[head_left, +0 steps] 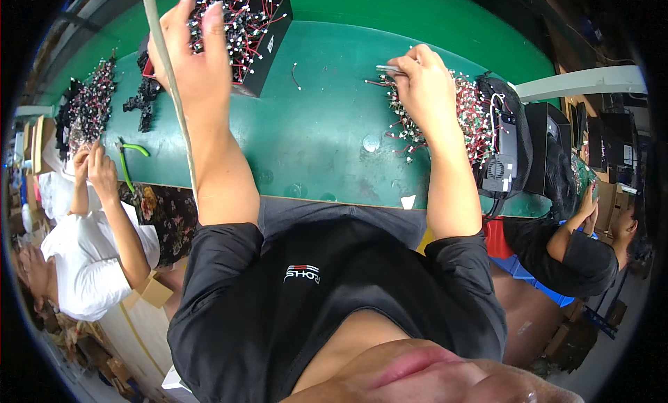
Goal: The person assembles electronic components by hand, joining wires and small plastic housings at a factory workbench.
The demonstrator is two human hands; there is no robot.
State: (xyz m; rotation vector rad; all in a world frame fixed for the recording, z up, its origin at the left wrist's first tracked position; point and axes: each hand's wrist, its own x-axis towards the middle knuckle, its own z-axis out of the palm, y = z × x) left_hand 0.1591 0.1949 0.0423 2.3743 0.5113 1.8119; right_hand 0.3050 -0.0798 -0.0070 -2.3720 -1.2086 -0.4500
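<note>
My left hand [186, 62] is stretched over an open black box [261, 37] full of small parts with red wires. Its fingers are apart and I see nothing in them. My right hand [423, 79] rests on a loose pile of the same red-wired parts [473, 114] on the green table [313, 138]. It pinches a thin metal tool like tweezers [390, 70], whose tip points left. One loose red-wired part [296, 76] lies between the box and the pile.
A pale cord [167, 76] hangs in front of my left arm. Black parts [145, 100] and more wired parts [87, 111] lie at the far left beside green-handled pliers [129, 159]. A black device with a fan [501, 163] sits right. One person works on each side.
</note>
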